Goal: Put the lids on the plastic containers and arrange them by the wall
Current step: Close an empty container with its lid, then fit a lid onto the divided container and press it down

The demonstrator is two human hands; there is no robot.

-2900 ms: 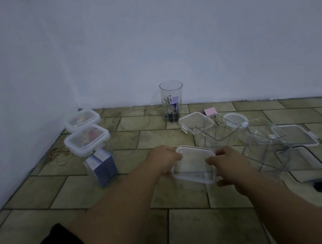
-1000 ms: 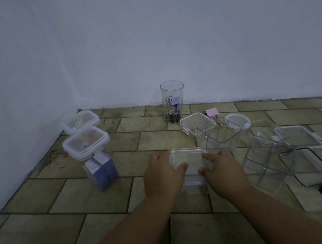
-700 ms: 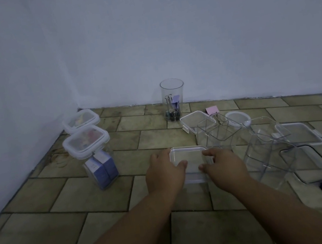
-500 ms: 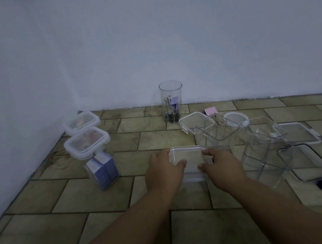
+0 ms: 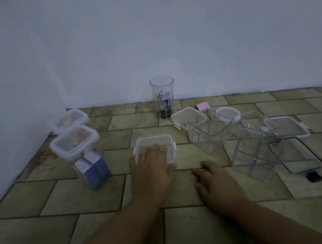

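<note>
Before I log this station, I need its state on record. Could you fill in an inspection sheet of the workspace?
Surface: tiled floor, dimly lit.
Job's things: two lidded containers by the left wall; small container with its lid on, under the left hand; lidless round jar of binder clips; two open divided containers; loose lids at right.
Clutter: pink clip, small black item.
Hands: left hand presses flat on the small container's lid; right hand is low at the floor, holding nothing.
Cables: nothing seen.
Surroundings: white walls meeting in a corner at left.
</note>
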